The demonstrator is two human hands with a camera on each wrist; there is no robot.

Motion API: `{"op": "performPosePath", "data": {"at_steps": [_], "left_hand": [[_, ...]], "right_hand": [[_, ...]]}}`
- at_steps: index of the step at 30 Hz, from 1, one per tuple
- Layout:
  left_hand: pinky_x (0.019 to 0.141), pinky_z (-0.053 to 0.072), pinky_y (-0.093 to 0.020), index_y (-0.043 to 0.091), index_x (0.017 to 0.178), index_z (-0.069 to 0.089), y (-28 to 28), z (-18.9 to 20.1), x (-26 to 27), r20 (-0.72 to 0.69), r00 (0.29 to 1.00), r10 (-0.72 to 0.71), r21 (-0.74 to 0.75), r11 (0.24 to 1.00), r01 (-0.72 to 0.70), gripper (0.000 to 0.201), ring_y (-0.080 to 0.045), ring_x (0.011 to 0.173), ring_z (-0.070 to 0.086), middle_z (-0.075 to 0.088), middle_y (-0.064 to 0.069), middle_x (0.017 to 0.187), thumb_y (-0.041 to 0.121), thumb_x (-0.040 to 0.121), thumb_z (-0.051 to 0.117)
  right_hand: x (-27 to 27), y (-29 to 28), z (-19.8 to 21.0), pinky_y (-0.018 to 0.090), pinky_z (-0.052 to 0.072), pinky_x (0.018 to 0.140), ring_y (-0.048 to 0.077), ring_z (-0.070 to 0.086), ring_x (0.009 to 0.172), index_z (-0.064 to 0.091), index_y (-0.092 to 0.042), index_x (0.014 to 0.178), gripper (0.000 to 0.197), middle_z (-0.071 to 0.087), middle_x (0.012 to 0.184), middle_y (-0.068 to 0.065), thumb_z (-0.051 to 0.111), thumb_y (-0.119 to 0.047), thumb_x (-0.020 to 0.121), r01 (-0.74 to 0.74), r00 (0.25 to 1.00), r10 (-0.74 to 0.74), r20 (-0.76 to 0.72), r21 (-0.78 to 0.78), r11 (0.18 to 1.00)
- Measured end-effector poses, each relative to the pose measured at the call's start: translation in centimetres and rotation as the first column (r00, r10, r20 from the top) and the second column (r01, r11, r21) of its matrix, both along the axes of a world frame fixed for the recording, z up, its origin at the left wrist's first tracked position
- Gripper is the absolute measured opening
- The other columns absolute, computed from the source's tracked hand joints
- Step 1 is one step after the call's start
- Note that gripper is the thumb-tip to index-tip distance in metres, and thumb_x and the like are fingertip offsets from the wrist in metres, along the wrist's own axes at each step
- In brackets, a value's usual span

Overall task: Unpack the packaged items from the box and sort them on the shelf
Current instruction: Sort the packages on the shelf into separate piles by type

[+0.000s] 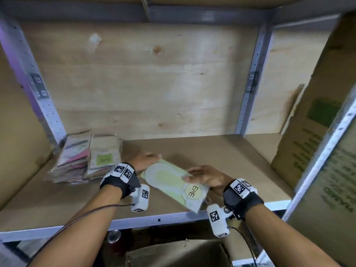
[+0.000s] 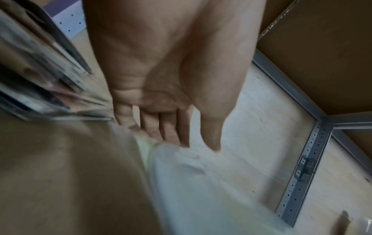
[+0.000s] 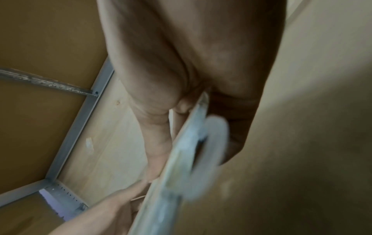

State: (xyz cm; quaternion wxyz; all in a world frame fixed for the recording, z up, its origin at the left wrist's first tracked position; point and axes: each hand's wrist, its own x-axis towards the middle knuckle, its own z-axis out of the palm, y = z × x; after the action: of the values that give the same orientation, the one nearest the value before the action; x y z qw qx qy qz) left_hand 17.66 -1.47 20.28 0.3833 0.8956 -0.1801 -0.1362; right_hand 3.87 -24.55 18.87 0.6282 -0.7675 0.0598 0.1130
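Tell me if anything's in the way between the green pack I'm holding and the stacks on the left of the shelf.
Nothing visible lies between them. The green pack is held by the right hand, the left hand touches its far end, and bare shelf board separates it from the stacks.

The flat packet (image 1: 174, 183) has a round pale sticker (image 1: 193, 190) near one end with the letters "ENE" in dark print. The same "ENE" stands on a green square label (image 1: 104, 159) on the front packet of the stack (image 1: 86, 157) at the left of the shelf (image 1: 221, 151). The green print on the cardboard box (image 1: 316, 143) at the right is too blurred to read
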Motion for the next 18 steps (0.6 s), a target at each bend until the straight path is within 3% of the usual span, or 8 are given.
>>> {"op": "performPosePath", "data": {"at_steps": [2, 4, 6, 8, 10, 13, 14, 18], "left_hand": [[0.071, 0.05, -0.021, 0.003, 0.119, 0.071, -0.8, -0.6, 0.0, -0.093, 0.996, -0.016, -0.101, 0.995, 0.007, 0.037, -0.02, 0.089, 0.066, 0.072, -0.011, 0.109, 0.031, 0.098, 0.063], [0.087, 0.05, -0.029, 0.005, 0.124, 0.068, -1.6, -1.1, 0.3, -0.134, 0.991, 0.025, -0.188, 0.981, -0.05, 0.035, -0.022, 0.099, 0.065, 0.07, -0.012, 0.118, 0.027, 0.097, 0.064], [0.1, 0.047, -0.037, 0.01, 0.125, 0.068, -2.1, -1.8, 0.9, -0.139, 0.988, 0.068, -0.228, 0.969, -0.099, 0.036, -0.023, 0.107, 0.063, 0.069, -0.008, 0.12, 0.033, 0.097, 0.062], [0.107, 0.044, -0.042, 0.013, 0.123, 0.069, -2.4, -2.4, 1.8, -0.154, 0.982, 0.113, -0.304, 0.94, -0.156, 0.035, -0.024, 0.112, 0.061, 0.068, -0.006, 0.12, 0.035, 0.098, 0.061], [0.103, 0.046, -0.039, 0.016, 0.118, 0.071, -2.9, -2.9, 2.5, -0.152, 0.976, 0.154, -0.382, 0.902, -0.202, 0.028, -0.021, 0.109, 0.061, 0.069, -0.002, 0.116, 0.034, 0.098, 0.061], [0.073, 0.043, -0.024, 0.024, 0.101, 0.071, -3.9, -3.7, 2.7, -0.142, 0.96, 0.242, -0.486, 0.828, -0.281, 0.011, -0.01, 0.092, 0.058, 0.068, 0.01, 0.097, 0.03, 0.098, 0.061], [0.069, 0.041, -0.022, 0.023, 0.099, 0.07, -4.2, -3.9, 2.8, -0.15, 0.951, 0.271, -0.519, 0.797, -0.309, 0.009, -0.01, 0.092, 0.058, 0.067, 0.01, 0.095, 0.028, 0.098, 0.062], [0.083, 0.042, -0.029, 0.018, 0.101, 0.067, -4.4, -5.7, 2.1, -0.224, 0.923, 0.314, -0.594, 0.706, -0.385, 0.011, -0.016, 0.099, 0.058, 0.067, 0.002, 0.103, 0.028, 0.099, 0.061]], "right_hand": [[-0.1, -0.5, -0.2, 0.027, 0.058, 0.067, 0.019, 0.074, 0.079, 0.067, -0.003, 0.116, 0.039, 0.076, 0.101, 0.011, 0.079, -0.015, 0.081, 0.027, 1.0, -0.027, -0.003, 0.029, 0.999], [0.2, -0.9, -0.4, 0.036, 0.059, 0.068, 0.029, 0.07, 0.082, 0.065, -0.005, 0.119, 0.043, 0.073, 0.107, 0.019, 0.08, -0.019, 0.081, 0.073, 0.997, -0.072, -0.016, 0.059, 0.996], [0.6, -1.5, -0.5, 0.031, 0.049, 0.05, 0.031, 0.064, 0.078, 0.067, -0.013, 0.112, 0.038, 0.073, 0.105, 0.022, 0.081, -0.026, 0.079, 0.125, 0.992, -0.125, -0.014, 0.06, 0.99], [1.3, -2.5, -0.6, 0.03, 0.046, 0.052, 0.029, 0.063, 0.08, 0.068, -0.017, 0.108, 0.034, 0.073, 0.106, 0.022, 0.082, -0.026, 0.078, 0.187, 0.982, -0.188, 0.011, 0.084, 0.979], [1.9, -3.3, -0.6, 0.033, 0.053, 0.069, 0.029, 0.07, 0.087, 0.069, -0.012, 0.108, 0.032, 0.074, 0.105, 0.019, 0.081, -0.021, 0.079, 0.231, 0.97, -0.241, 0.038, 0.182, 0.956], [2.5, -4.3, -0.9, 0.032, 0.059, 0.072, 0.03, 0.073, 0.096, 0.069, -0.004, 0.114, 0.039, 0.074, 0.108, 0.016, 0.081, -0.02, 0.08, 0.256, 0.957, -0.288, 0.035, 0.365, 0.895], [2.6, -4.6, -1.2, 0.033, 0.06, 0.073, 0.03, 0.072, 0.099, 0.069, -0.004, 0.115, 0.04, 0.074, 0.11, 0.015, 0.08, -0.02, 0.08, 0.262, 0.954, -0.3, 0.027, 0.417, 0.87], [2.9, -5.5, -2.6, 0.037, 0.062, 0.069, 0.028, 0.073, 0.095, 0.071, -0.007, 0.106, 0.028, 0.073, 0.111, 0.017, 0.078, -0.019, 0.082, 0.303, 0.938, -0.347, -0.014, 0.52, 0.798]]}}
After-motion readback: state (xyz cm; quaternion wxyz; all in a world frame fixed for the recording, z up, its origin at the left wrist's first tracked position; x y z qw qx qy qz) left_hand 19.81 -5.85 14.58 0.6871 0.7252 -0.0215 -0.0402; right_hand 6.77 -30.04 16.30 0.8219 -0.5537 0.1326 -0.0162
